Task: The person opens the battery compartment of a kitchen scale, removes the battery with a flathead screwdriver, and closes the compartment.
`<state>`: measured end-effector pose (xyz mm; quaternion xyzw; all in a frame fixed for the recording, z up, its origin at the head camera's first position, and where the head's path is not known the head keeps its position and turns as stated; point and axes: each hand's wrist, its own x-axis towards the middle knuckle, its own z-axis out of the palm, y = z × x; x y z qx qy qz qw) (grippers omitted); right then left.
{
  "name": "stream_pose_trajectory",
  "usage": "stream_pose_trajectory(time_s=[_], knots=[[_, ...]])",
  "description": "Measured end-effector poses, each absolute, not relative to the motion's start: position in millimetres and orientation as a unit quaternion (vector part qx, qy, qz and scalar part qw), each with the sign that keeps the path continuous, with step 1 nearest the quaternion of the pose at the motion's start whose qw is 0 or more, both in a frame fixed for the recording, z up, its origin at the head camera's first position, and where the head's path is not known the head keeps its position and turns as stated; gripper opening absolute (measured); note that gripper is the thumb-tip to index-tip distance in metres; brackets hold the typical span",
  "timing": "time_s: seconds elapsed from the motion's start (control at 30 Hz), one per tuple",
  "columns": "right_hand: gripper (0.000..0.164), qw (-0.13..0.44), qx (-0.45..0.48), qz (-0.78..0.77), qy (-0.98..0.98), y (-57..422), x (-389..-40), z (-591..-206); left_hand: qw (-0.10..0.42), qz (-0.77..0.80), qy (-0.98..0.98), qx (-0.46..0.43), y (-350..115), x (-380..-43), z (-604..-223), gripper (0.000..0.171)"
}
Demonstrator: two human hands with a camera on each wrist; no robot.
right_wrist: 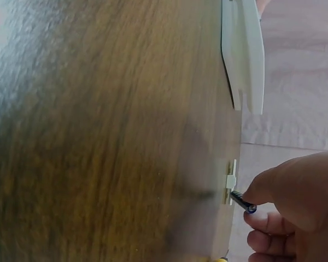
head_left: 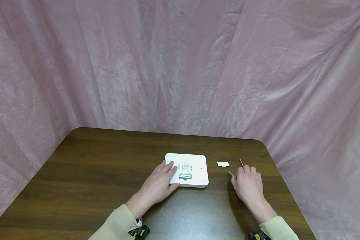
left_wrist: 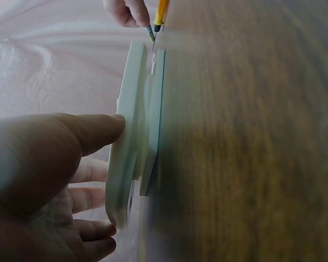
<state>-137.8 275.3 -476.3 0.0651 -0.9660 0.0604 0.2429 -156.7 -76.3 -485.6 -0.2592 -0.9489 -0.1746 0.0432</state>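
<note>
White device (head_left: 198,166): flat on the table (head_left: 108,160), beneath the left hand (head_left: 159,181) and left of the right hand (head_left: 248,183), labelled face and slot (head_left: 185,174) upward.
Left grip: unclenched, fingers spread over the device's left part, thumb against its near edge.
Right grip: pinching a battery (right_wrist: 244,203) between thumb and fingertips, its end poking out toward the device.
Device edges: the right edge and most of the far edge lie outside the left hand's touch.
Room: a stretch of wood separates the device from the right hand; the table's side edge runs right of that hand, its far edge beyond both hands.
Count: one device; two batteries, the second battery (head_left: 186,177) in the slot just beside the left thumb; one small cover (head_left: 223,164) beyond the right hand, toward the device; one screwdriver (head_left: 241,162) at the right fingers, its yellow handle visible from the left wrist.
Surface: dark brown wood grain, shiny between the forearms.
Surroundings: creased pink curtain (head_left: 168,66) behind and along both sides.
</note>
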Motion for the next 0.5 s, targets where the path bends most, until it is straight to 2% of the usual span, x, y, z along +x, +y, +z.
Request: stream_pose_trajectory(time_s=[0.5], knots=[[0.028, 0.147, 0.048, 0.014, -0.988, 277.5, -140.7, -476.1, 0.042, -0.171, -0.949, -0.262, -75.9, -157.9, -486.7, 0.066]])
